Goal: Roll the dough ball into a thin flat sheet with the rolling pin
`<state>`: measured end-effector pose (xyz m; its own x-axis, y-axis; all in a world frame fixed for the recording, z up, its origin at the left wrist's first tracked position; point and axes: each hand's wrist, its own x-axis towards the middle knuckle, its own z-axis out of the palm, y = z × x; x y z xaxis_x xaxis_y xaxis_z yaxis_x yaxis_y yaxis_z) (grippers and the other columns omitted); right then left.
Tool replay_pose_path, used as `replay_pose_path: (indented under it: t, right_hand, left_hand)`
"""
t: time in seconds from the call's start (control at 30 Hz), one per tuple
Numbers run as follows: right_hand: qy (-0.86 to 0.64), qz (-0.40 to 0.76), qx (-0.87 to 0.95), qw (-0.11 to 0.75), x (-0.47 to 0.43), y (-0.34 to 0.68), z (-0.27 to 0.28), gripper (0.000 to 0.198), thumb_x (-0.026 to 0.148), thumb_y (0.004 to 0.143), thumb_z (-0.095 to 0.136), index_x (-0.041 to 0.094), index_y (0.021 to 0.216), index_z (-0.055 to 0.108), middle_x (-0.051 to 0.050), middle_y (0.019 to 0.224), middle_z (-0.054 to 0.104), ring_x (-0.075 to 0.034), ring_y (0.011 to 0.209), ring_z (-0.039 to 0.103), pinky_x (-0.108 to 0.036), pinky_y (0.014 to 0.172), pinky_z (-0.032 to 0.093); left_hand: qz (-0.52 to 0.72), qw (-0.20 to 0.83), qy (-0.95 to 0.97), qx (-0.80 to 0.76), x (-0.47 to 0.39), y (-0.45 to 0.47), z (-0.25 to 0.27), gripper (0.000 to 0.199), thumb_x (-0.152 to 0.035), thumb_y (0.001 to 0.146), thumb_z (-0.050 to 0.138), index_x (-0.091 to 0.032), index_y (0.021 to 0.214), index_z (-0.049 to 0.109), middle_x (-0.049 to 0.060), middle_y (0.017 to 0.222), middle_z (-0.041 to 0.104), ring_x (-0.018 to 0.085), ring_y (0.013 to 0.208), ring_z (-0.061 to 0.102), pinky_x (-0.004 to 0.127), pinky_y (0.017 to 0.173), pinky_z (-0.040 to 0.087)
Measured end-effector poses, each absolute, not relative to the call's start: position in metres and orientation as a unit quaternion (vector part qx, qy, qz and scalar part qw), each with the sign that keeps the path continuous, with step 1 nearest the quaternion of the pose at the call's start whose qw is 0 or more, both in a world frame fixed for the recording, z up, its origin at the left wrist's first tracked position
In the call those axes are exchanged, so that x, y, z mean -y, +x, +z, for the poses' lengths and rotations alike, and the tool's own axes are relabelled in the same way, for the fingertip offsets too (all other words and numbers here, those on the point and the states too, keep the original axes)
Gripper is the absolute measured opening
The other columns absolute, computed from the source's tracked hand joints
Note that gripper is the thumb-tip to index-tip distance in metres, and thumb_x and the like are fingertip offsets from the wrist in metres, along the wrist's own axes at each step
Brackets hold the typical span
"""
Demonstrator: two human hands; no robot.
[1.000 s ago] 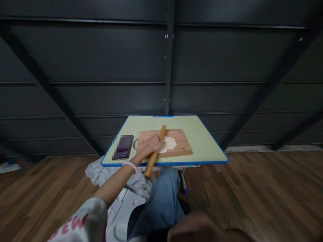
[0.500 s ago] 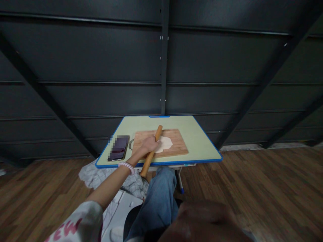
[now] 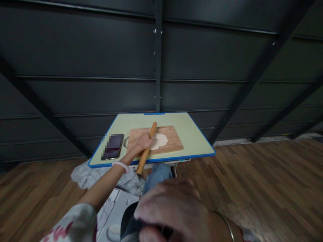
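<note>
My left hand is closed around a wooden rolling pin, which lies slantwise over the left half of a wooden cutting board. Under and to the right of the pin is a thin, pale sheet of dough with an uneven edge; the pin and hand cover its left part. Large and blurred, my right hand is raised close to the camera above my knee. Its fingers are bent and a gap shows between them and the thumb. I see nothing held in it.
The board rests on a small pale-green table with a blue edge. A phone lies left of the board's metal handle. Below the table's left side is a crumpled pale cloth. Dark metal panels stand behind the table.
My right hand has come up and left into view, turning so its fingers show. The view has shifted slightly; my left hand stays on the rolling pin.
</note>
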<state>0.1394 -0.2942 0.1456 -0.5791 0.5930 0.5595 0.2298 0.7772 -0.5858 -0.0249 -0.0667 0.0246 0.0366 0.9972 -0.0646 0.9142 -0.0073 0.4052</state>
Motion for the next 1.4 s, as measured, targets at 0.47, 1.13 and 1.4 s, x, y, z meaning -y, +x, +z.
replay_pose_path:
  t: [0.47, 1.13, 1.4]
  right_hand:
    - [-0.446, 0.016, 0.86, 0.247, 0.106, 0.161, 0.027, 0.043, 0.015, 0.085, 0.045, 0.013, 0.128, 0.043, -0.012, 0.125, 0.052, -0.022, 0.118, 0.044, -0.034, 0.098, 0.034]
    - [-0.504, -0.066, 0.848, 0.151, 0.017, 0.129, 0.007, 0.036, 0.025, 0.097, 0.027, 0.016, 0.112, 0.058, -0.01, 0.116, 0.062, -0.019, 0.113, 0.051, -0.034, 0.096, 0.035]
    - [-0.566, -0.002, 0.817, 0.105, -0.033, 0.114, 0.008, 0.038, 0.032, 0.096, 0.027, 0.018, 0.105, 0.061, -0.01, 0.108, 0.065, -0.022, 0.104, 0.056, -0.035, 0.087, 0.041]
  left_hand:
    - [0.131, 0.188, 0.788, -0.571, 0.064, -0.037, 0.037, 0.043, -0.032, 0.08, 0.05, -0.02, 0.121, 0.054, 0.006, 0.116, 0.063, 0.022, 0.102, 0.059, 0.026, 0.087, 0.044]
    - [0.093, -0.037, 0.831, -0.547, 0.031, -0.047, 0.01, 0.047, -0.045, 0.094, 0.02, -0.021, 0.118, 0.053, 0.009, 0.118, 0.056, 0.022, 0.113, 0.046, 0.04, 0.098, 0.033]
    - [0.07, 0.003, 0.797, -0.6, -0.026, -0.056, 0.004, 0.05, -0.046, 0.093, 0.016, -0.02, 0.129, 0.039, 0.011, 0.141, 0.038, 0.023, 0.135, 0.024, 0.05, 0.109, 0.013]
